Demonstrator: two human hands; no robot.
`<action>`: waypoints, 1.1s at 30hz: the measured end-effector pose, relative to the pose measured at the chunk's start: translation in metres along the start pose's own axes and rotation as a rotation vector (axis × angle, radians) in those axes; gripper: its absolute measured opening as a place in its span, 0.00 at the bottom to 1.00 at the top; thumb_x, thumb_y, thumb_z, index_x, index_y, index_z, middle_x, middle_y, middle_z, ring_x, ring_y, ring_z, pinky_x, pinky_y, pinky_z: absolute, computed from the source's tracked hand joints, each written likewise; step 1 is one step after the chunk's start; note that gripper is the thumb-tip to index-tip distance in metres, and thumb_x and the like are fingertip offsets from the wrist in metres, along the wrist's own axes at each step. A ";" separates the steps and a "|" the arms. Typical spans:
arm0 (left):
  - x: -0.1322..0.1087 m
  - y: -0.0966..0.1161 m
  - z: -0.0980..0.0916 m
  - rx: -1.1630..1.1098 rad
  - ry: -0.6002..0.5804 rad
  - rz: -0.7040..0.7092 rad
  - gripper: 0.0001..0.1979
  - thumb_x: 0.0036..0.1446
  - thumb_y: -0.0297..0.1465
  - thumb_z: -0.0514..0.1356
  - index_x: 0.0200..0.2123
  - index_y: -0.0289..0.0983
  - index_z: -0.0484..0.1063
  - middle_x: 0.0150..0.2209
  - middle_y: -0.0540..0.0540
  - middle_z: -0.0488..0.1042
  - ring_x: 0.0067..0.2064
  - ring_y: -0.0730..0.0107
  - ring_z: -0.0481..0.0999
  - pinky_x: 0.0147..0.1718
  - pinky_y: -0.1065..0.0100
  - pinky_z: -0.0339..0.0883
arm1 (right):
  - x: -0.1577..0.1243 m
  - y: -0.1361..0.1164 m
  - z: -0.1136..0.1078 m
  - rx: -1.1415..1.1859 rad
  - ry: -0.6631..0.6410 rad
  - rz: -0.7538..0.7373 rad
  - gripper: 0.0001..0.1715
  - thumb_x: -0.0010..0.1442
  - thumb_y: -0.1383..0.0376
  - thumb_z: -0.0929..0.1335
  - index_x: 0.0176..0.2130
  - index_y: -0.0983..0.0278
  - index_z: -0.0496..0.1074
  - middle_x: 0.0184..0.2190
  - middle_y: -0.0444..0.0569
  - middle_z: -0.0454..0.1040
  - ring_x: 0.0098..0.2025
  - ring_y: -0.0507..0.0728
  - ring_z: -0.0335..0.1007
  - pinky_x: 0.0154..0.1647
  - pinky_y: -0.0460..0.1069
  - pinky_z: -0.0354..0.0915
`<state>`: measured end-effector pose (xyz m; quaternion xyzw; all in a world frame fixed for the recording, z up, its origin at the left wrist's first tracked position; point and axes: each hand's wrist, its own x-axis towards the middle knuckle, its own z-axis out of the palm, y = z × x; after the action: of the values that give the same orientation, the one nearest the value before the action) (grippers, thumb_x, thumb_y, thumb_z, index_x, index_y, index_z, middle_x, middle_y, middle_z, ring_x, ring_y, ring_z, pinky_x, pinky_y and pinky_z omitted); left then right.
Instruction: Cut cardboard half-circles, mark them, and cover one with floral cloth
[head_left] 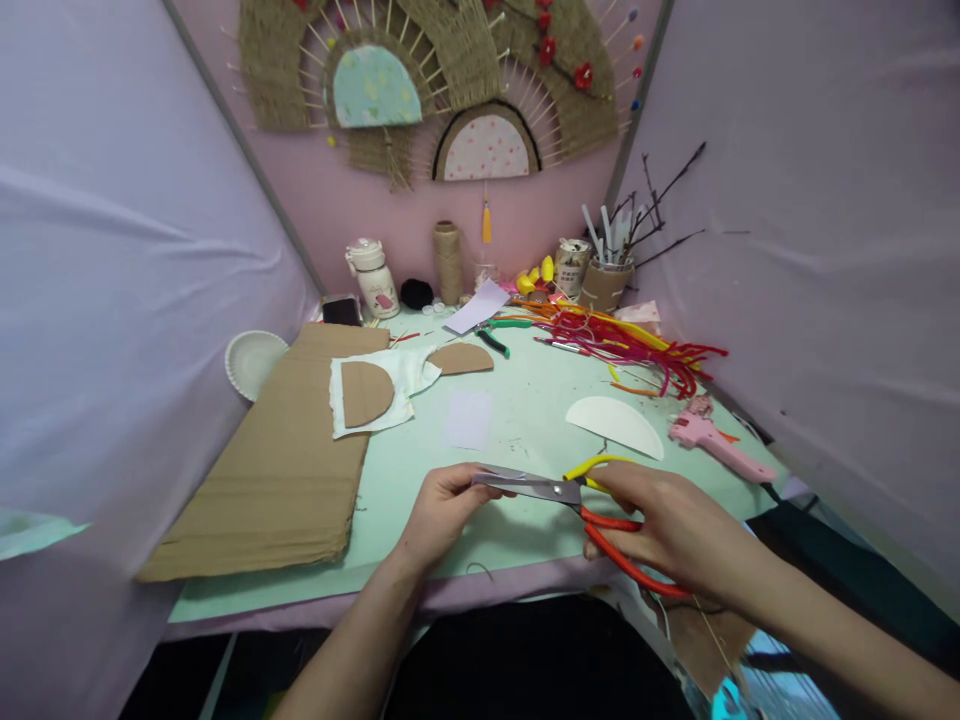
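Note:
My right hand [667, 515] grips a pair of scissors [529, 487] by the handles, one yellow and one red. The blades point left and lie a little apart at the tips. My left hand [446, 510] is closed in a pinch at the blade tips. A thin, pale edge shows there, too small to name. Beyond the scissors lies a white half-disc [615, 424]. A pale paper rectangle [467, 418] rests ahead of my left hand. To the left, a cardboard half-disc [366, 393] sits on a white cloth piece [409, 380].
A large cardboard sheet [292, 460] covers the table's left side. At the right are a pink glue gun [720, 443] and a bundle of red and yellow pipe cleaners [622, 340]. Green-handled pliers [493, 343], a twine spool [448, 262] and a white bottle [373, 280] stand or lie farther back.

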<state>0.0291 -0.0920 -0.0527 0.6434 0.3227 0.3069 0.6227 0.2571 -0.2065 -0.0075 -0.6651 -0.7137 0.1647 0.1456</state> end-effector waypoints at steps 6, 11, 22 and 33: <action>-0.002 0.002 0.003 -0.016 -0.024 -0.033 0.09 0.55 0.33 0.62 0.29 0.36 0.81 0.32 0.43 0.81 0.38 0.61 0.78 0.40 0.67 0.68 | -0.001 0.000 -0.001 -0.007 -0.018 0.018 0.12 0.57 0.58 0.70 0.29 0.61 0.66 0.26 0.43 0.68 0.26 0.52 0.62 0.26 0.45 0.52; -0.003 -0.001 0.005 -0.034 -0.045 -0.062 0.10 0.55 0.35 0.63 0.30 0.36 0.82 0.33 0.42 0.81 0.38 0.61 0.77 0.40 0.68 0.67 | 0.000 0.002 -0.002 -0.038 -0.008 0.035 0.17 0.54 0.57 0.71 0.25 0.61 0.62 0.21 0.41 0.64 0.22 0.51 0.57 0.24 0.45 0.47; -0.006 0.004 -0.011 0.048 -0.001 -0.038 0.08 0.54 0.34 0.63 0.31 0.37 0.82 0.32 0.45 0.81 0.38 0.63 0.77 0.39 0.70 0.67 | -0.002 0.004 0.001 -0.039 -0.007 0.064 0.18 0.54 0.56 0.71 0.25 0.61 0.61 0.20 0.40 0.62 0.22 0.50 0.57 0.23 0.45 0.44; -0.005 0.000 -0.009 0.019 0.003 -0.024 0.08 0.54 0.34 0.64 0.30 0.38 0.82 0.32 0.44 0.81 0.39 0.60 0.78 0.41 0.68 0.68 | -0.002 0.002 0.001 -0.020 -0.022 0.047 0.15 0.56 0.57 0.69 0.26 0.61 0.62 0.21 0.40 0.63 0.23 0.51 0.58 0.24 0.45 0.46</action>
<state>0.0187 -0.0908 -0.0520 0.6449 0.3341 0.2974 0.6197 0.2590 -0.2082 -0.0096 -0.6812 -0.7010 0.1685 0.1271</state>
